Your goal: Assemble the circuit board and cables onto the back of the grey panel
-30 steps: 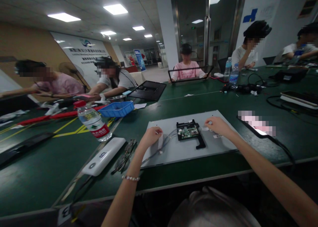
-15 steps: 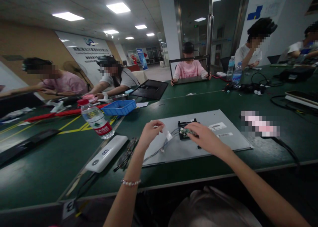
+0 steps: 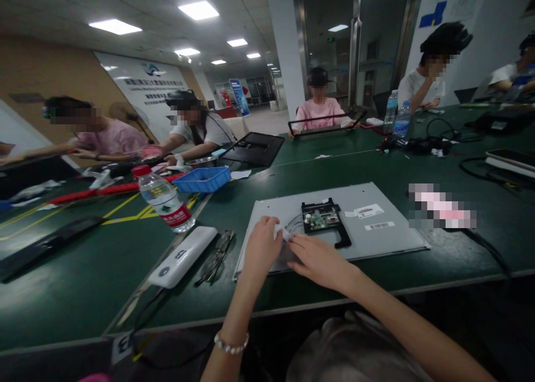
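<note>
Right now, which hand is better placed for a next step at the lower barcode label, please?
Probably the right hand: it is nearer that barcode label, while the left hand sits farther left.

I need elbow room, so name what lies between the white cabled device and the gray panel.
Eyeglasses lie between the white cabled device and the gray panel, seen in the head view.

A sideways 3 marks the white tag (image 3: 121,348) at the near edge of the table (image 3: 338,173), while print on the wall sign (image 3: 136,76), the red bottle label (image 3: 177,217) and the panel's (image 3: 388,242) stickers (image 3: 379,226) is too blurred to read.
</note>
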Demonstrator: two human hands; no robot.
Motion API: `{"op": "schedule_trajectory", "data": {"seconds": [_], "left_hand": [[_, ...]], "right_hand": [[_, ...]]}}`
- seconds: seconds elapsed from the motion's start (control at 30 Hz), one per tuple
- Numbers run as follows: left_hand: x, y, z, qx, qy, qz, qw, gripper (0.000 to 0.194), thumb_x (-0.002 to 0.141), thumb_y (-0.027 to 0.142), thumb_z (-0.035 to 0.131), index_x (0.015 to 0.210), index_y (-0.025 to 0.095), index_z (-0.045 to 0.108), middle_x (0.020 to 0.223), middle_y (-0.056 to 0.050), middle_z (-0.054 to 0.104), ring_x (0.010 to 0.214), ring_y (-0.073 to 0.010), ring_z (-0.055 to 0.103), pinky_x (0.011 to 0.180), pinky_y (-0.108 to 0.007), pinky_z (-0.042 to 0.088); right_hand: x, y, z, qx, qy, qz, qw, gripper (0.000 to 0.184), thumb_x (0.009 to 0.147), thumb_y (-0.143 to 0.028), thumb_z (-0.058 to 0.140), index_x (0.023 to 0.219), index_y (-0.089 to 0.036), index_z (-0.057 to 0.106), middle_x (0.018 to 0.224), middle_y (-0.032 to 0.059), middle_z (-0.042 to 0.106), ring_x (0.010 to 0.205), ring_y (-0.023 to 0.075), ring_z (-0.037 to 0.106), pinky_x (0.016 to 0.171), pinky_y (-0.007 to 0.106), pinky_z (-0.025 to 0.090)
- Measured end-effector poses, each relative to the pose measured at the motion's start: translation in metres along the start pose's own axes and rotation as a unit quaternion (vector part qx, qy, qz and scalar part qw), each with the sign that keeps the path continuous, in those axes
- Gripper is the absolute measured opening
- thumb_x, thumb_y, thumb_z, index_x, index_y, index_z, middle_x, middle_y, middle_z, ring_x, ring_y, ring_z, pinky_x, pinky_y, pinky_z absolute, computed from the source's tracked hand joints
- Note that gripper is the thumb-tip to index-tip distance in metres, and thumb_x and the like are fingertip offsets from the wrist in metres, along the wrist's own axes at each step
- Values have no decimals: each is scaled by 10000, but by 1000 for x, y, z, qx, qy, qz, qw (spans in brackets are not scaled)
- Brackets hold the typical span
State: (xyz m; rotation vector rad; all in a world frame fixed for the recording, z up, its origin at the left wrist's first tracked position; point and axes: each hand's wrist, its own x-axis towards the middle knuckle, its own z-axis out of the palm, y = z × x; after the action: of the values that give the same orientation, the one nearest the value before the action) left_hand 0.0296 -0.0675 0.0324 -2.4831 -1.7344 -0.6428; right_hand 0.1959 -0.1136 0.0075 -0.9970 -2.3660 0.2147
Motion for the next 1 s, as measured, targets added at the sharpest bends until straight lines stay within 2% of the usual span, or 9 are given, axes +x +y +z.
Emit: {"op": "schedule_trajectory", "data": {"seconds": [0.13,0.23,0.33,0.57,0.77,1.0], "left_hand": [[-15,16,13,32,-55,-4,998,217,862,112,437,1052,153,535,1051,-99,612,1013,-216,582,895,-322,439],[-19,14,24,31,-85,-21,996,225,894,98,374,1058,146,520,1017,-106,636,988,-203,605,865,-301,447],[-21,11,29,24,-90,-25,995,225,911,104,351,1061,151,511,989,-102,651,987,-198,615,848,-286,445],[-18,16,25,55,-96,-54,992,218,914,155,387,1111,148,479,959,-102,660,925,-217,629,785,-291,440],[-16,19,20,67,-110,-63,990,235,905,230,439,1129,163,463,974,-100,664,916,-231,633,762,-296,428],[-17,21,17,93,-110,-57,988,259,906,253,444,1152,171,446,1087,-110,649,1038,-247,603,907,-347,379]], "right_hand": [[-2,-2,6,2,-18,8,1000,364,856,-246,563,1184,-89,550,1225,169,583,1175,264,518,1011,410,413],[-5,-3,8,8,-25,14,1000,386,858,-216,547,1217,-76,533,1246,182,572,1205,263,499,1015,411,410],[-8,-5,9,7,-32,20,999,463,854,-241,554,1272,-50,493,1284,203,544,1243,272,463,1039,422,384],[-16,-10,12,16,-33,38,999,584,835,-328,586,1318,-28,455,1359,221,470,1283,281,415,1079,427,333],[-24,-13,9,14,-35,46,998,578,833,-350,588,1306,-38,470,1352,215,481,1273,282,429,1071,423,347],[-26,-14,8,1,-13,40,999,524,834,-312,587,1278,-51,492,1322,204,513,1248,273,457,1050,414,375]]}}
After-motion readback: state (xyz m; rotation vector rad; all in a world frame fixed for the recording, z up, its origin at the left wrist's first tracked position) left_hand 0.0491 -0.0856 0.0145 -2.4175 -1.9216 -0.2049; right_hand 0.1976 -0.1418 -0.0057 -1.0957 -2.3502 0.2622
